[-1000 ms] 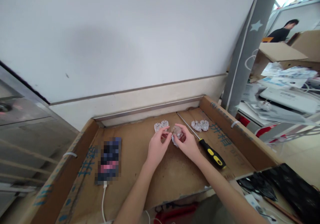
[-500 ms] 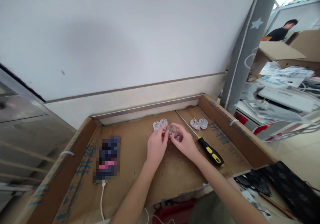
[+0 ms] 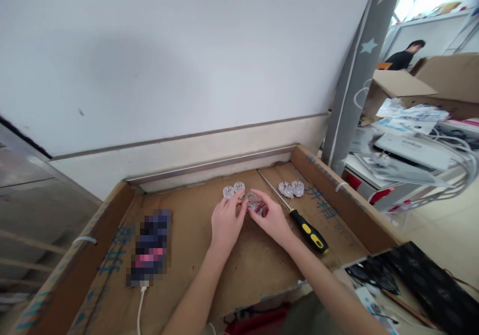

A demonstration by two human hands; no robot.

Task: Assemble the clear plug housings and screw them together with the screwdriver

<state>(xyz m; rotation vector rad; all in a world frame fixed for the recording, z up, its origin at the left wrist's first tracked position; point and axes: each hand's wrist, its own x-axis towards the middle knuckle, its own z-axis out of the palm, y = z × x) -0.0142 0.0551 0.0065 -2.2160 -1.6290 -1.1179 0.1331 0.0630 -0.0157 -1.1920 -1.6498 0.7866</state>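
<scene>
A small see-through plastic plug piece (image 3: 252, 199) is between my hands above the cardboard. My right hand (image 3: 272, 220) pinches it from the right with thumb and index finger. My left hand (image 3: 227, 225) has its fingers closed at the piece's left edge; its fingertips partly hide what they grip. Just behind my left fingers lie two clear plugs (image 3: 234, 189), metal pins up. Another pair of clear plugs (image 3: 292, 188) rests to the right. Between that pair and my right hand lies a screwdriver (image 3: 309, 231) with a black and yellow handle, its shaft pointing away.
A cardboard tray (image 3: 194, 215) with raised sides (image 3: 348, 210) forms the work surface. A blurred-out phone (image 3: 151, 245) with a white cable (image 3: 140, 307) lies at left. Black items (image 3: 422, 280) sit at lower right. A person (image 3: 404, 58) is in the background beyond boxes.
The view has shifted slightly, so the scene sits further left. My left fingers have spread a little from the clear piece's top, showing more of it. Plugs and screwdriver stay put.
</scene>
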